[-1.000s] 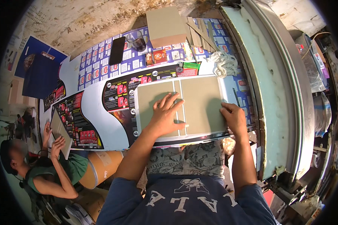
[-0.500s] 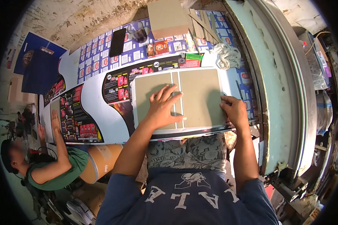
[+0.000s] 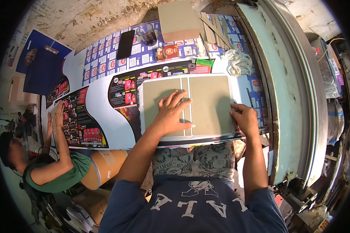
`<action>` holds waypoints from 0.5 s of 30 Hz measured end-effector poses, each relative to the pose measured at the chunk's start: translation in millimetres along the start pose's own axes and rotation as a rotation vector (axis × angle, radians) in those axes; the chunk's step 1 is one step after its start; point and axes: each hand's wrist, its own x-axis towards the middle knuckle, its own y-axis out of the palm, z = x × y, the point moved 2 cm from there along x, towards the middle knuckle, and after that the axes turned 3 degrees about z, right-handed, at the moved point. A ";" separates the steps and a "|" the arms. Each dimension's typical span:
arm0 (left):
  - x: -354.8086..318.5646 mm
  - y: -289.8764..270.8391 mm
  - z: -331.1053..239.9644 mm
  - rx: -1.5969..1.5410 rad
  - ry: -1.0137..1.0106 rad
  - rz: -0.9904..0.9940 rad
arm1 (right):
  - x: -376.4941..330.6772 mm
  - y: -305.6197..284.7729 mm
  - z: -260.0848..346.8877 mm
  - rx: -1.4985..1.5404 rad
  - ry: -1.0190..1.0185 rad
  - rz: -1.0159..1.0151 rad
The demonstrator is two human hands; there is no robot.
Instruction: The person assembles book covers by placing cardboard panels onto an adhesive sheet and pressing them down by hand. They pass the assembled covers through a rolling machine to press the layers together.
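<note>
With the left hand (image 3: 171,114) spread flat on the grey boards (image 3: 210,103) and the right hand (image 3: 245,118) curled at their edge on the tabletop (image 3: 105,128), uneven pressure could skew the narrow strip (image 3: 186,106).

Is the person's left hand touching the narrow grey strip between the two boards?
Touching. The head view shows the left hand spread flat, its fingers lying across the narrow grey strip between the two grey boards.
</note>
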 end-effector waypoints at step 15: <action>0.6 -0.2 -0.5 0.005 0.001 0.011 | 2.7 -4.3 9.3 -0.153 -0.058 -0.001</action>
